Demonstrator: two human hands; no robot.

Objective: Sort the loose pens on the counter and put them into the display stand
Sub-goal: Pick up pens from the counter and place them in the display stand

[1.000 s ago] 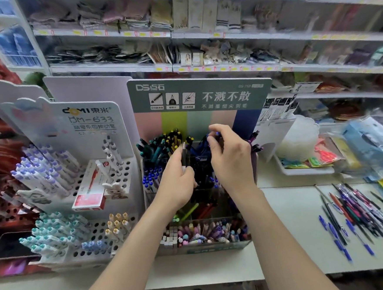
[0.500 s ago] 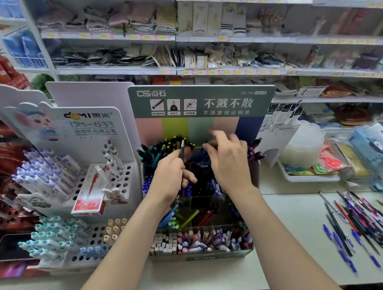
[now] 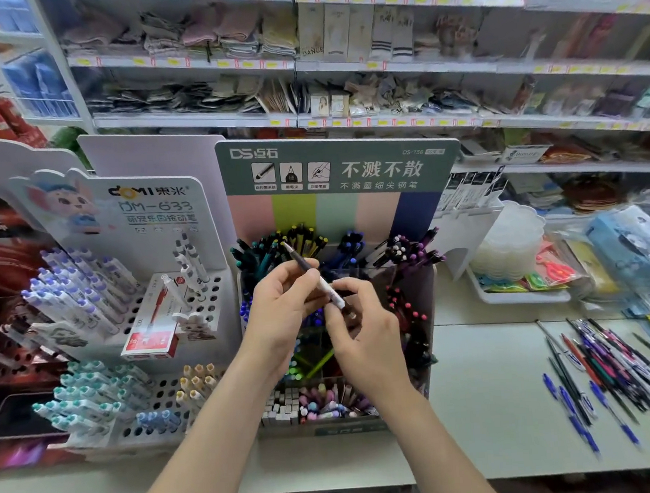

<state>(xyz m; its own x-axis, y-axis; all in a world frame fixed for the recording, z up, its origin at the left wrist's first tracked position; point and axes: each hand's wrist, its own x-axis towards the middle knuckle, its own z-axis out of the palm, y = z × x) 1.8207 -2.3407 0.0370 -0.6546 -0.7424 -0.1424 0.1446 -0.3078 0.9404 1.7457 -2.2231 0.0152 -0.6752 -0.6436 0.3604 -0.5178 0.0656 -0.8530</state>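
A slim pen (image 3: 304, 265) with a dark barrel and a white lower section is held slanted in front of the green-headed display stand (image 3: 333, 168). My left hand (image 3: 282, 311) pinches its dark middle between thumb and fingers. My right hand (image 3: 364, 328) pinches the white lower end. The stand's compartments hold several pens sorted by cap colour: teal, yellow, blue, purple, pink. A pile of loose pens (image 3: 608, 365) lies on the white counter (image 3: 481, 408) at the right.
A white DM-633 stand (image 3: 130, 229) with several blue, teal and yellow capped pens and a red box (image 3: 152, 327) is on the left. A white tray (image 3: 519, 294) with packets sits behind the loose pens. Store shelves fill the back.
Both hands have drawn back from the stand's upper compartments toward me. They now hold one pen between them; before, the left held a pen upright and the right reached among the blue pens.
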